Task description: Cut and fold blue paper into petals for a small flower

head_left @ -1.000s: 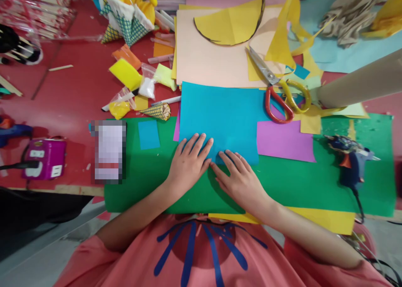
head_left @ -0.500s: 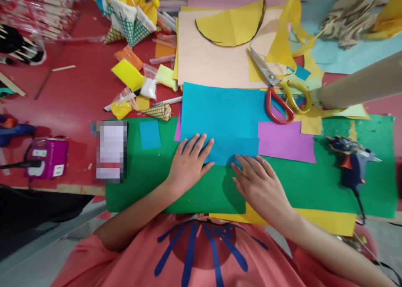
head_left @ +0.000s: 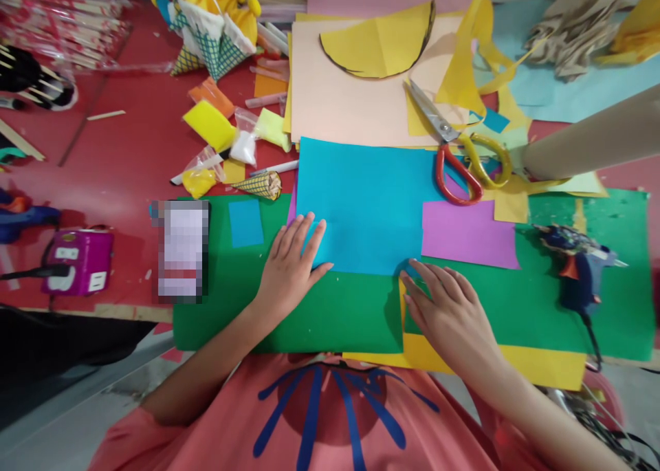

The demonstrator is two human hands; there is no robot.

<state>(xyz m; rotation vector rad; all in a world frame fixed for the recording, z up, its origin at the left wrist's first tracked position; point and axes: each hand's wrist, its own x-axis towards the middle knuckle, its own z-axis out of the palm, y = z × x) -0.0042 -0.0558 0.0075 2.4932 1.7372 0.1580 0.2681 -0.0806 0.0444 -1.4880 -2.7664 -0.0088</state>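
head view: left hand (head_left: 291, 268) lies open and flat on the near left corner of the blue sheet (head_left: 366, 203); right hand (head_left: 454, 309), open, fingertips at its near right corner. bare green sheet (head_left: 330, 313) between them; purple sheet (head_left: 467, 234) meets the right edge.

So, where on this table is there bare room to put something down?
The red tabletop is bare between the small bags and the purple box. The green sheet is free between the right hand and the glue gun. Around the scissors it is crowded with papers and scraps.
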